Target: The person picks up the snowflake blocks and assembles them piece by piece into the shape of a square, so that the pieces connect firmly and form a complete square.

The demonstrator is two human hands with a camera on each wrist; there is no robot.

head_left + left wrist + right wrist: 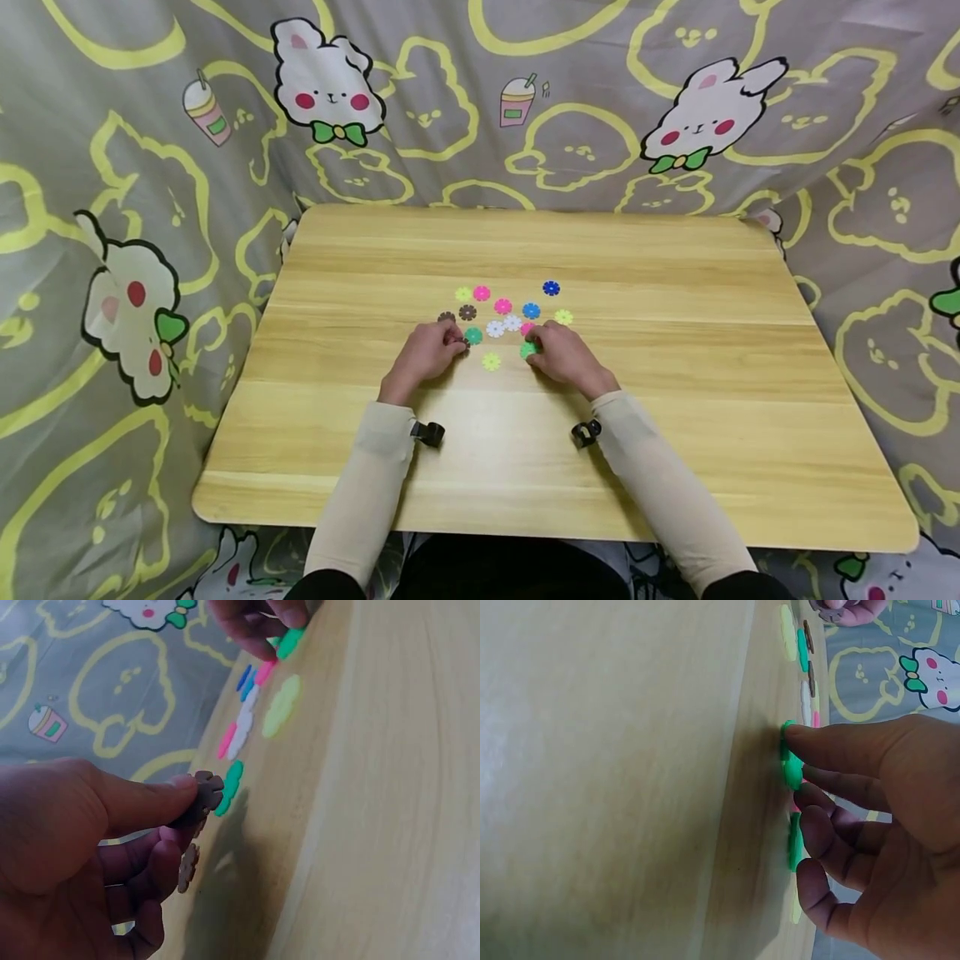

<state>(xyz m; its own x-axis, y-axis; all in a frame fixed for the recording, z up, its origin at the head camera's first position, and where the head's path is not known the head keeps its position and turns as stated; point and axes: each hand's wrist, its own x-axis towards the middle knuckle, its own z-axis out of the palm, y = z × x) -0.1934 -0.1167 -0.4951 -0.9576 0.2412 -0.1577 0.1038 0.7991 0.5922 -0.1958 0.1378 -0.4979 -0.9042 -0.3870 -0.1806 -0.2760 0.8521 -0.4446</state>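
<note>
Rabbit-print curtain point(577, 50) around a wooden table point(712, 333). Left hand point(430, 354): thumb and finger pinching one brown disc point(210, 793), flower-edged, above the tabletop. Right hand point(564, 357): thumb and fingertip narrowed on one green disc point(792, 774), other fingers loosely bent. Loose discs (white point(496, 329), pink point(503, 307), yellow point(491, 362), blue point(531, 311) among them): scattered flat between and beyond both hands.

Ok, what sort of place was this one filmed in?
Possibly a small makeshift recording booth: gray cartoon-print cloth hangs behind and on both sides of a wooden table, and black devices are worn at both wrists.
</note>
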